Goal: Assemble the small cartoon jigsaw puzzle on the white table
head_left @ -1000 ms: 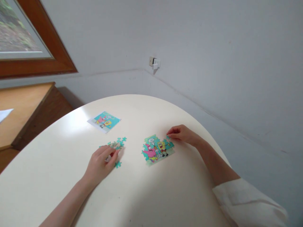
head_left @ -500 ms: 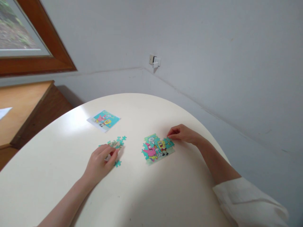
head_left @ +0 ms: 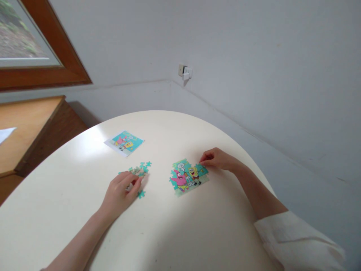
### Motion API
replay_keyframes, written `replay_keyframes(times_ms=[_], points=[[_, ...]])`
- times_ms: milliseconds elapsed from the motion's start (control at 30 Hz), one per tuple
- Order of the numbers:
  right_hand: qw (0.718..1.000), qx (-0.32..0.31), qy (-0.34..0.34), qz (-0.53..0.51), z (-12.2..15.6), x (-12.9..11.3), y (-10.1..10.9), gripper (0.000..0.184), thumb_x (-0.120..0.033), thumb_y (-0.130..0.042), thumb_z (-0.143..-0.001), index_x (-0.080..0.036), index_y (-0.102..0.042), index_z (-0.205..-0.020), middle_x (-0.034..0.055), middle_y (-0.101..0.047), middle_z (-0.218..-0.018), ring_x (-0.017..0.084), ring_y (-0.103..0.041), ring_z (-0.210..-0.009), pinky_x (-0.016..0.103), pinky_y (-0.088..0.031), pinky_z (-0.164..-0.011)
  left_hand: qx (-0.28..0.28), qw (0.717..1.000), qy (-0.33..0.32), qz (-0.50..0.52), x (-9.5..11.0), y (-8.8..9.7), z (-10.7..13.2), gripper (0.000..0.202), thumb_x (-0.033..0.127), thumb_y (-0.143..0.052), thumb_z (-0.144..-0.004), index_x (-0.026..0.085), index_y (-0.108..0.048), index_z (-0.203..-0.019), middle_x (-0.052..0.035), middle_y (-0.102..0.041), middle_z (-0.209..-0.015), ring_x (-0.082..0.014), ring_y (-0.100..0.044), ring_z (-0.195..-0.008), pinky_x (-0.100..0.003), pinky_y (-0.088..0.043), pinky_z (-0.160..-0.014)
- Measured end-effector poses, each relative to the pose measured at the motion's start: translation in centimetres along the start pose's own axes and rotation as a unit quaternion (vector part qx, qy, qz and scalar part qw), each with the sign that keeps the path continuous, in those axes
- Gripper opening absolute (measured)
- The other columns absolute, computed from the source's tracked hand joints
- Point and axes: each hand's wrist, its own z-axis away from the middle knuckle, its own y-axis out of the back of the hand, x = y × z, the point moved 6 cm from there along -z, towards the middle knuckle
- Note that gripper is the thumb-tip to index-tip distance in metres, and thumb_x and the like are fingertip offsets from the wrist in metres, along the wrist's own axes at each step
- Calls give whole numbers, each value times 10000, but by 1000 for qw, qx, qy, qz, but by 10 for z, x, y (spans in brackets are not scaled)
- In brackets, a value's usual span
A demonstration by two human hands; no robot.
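Note:
A partly joined jigsaw puzzle (head_left: 187,178) with cartoon figures lies on the table in front of me. My right hand (head_left: 213,158) is closed in a pinch at its upper right edge, fingertips on a teal puzzle piece (head_left: 201,167) there. Left of the puzzle, my left hand (head_left: 121,190) rests over a pile of loose puzzle pieces (head_left: 145,167). Its fingers are curled, with thumb and index finger close together; whatever they hold is hidden. One loose teal piece (head_left: 141,194) lies beside the left thumb.
Behind the loose pieces lies a printed picture card (head_left: 125,143) with the same cartoon figures. The round white table (head_left: 169,233) curves near a wall with a socket and plug (head_left: 186,72). A wooden cabinet (head_left: 31,113) stands at the left, below a window.
Both hands stay almost where they were, and the puzzle looks the same. The whole view has shifted only very slightly.

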Motion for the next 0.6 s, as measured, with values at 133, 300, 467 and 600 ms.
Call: replay_keyframes(times_ms=[133,300,467,600], points=[[1000,1,-1,-1,0,0,0,162,-305,-695,-543,-159,-679,-614,9,-649,-586,126,-529,-551,256,-394,-553,0,1000,0,-2,0,0,0,254,232,-453,-840,159,-538,-613,-4,-535,-560,-99,-496,-535,-195,-412,-505],[1000,2,-1,-2,1,-2,-1,143,-298,-687,-543,-167,-670,-598,1,-644,-573,121,-524,-543,253,-391,-546,-6,1000,15,5,-3,-2,1,256,243,-452,-836,162,-545,-611,-4,-535,-558,-98,-498,-533,-193,-408,-494],[1000,-1,-2,-2,1,-4,-1,156,-311,-693,-534,-168,-658,-585,-3,-629,-562,117,-508,-540,251,-377,-537,-3,1000,18,4,-4,-2,2,253,251,-458,-832,165,-546,-612,0,-530,-562,-97,-497,-531,-191,-407,-491],[1000,0,-9,-21,3,-2,1,218,-355,-696,-540,-155,-650,-611,-16,-592,-546,85,-448,-495,233,-329,-490,0,1000,9,4,-3,-2,1,257,237,-457,-833,162,-538,-601,-3,-530,-548,-96,-490,-520,-188,-404,-483]])
